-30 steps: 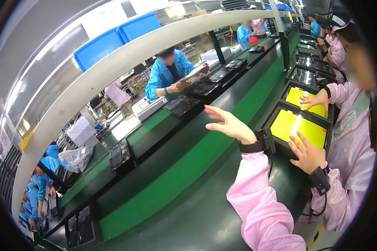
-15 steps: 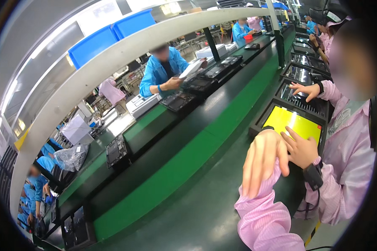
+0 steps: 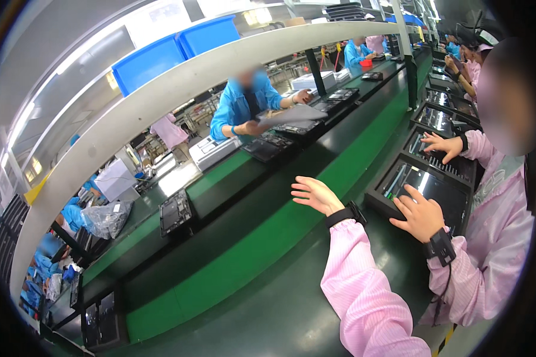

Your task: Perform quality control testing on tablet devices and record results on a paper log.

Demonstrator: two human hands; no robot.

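Note:
My left hand (image 3: 315, 195) hovers open, fingers spread, above the green conveyor belt (image 3: 262, 262) and holds nothing. My right hand (image 3: 420, 215) lies flat on the lower edge of a dark screen in a black frame (image 3: 414, 178) and grips nothing. Both wrists carry black bands below pink sleeves, and a thin wire hangs from the right band. The screen stands just right of my left hand.
A neighbour in pink on my right has a hand (image 3: 443, 146) on the adjacent device's keyboard. More framed devices line the right side. Across the belt a worker in blue (image 3: 244, 101) holds a grey panel. A black device (image 3: 175, 211) lies farther left, under blue bins (image 3: 178, 50).
The screen under my right hand has gone from bright yellow to dark. My left hand, held up in front of it half a second ago, has swung back out over the belt.

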